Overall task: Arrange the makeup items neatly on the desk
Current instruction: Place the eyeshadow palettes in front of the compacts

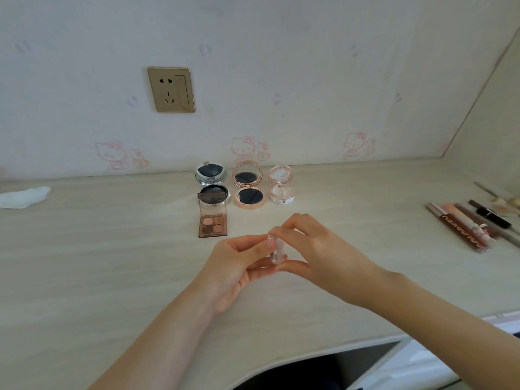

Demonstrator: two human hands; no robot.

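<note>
Three open round compacts (pixel 249 184) stand at twelve o'clock, one eyeshadow palette (pixel 212 218) before them, one clear case (pixel 276 248) in two hands (pixel 239 266), several lip-gloss tubes (pixel 464 226) at two o'clock.

My pale wood-grain desk (pixel 112 263) carries three open compacts (pixel 249 190) in a row by the wall, an open eyeshadow palette (pixel 213 220), lip glosses (pixel 464 226) at right, a tissue (pixel 24 197) at left.
</note>
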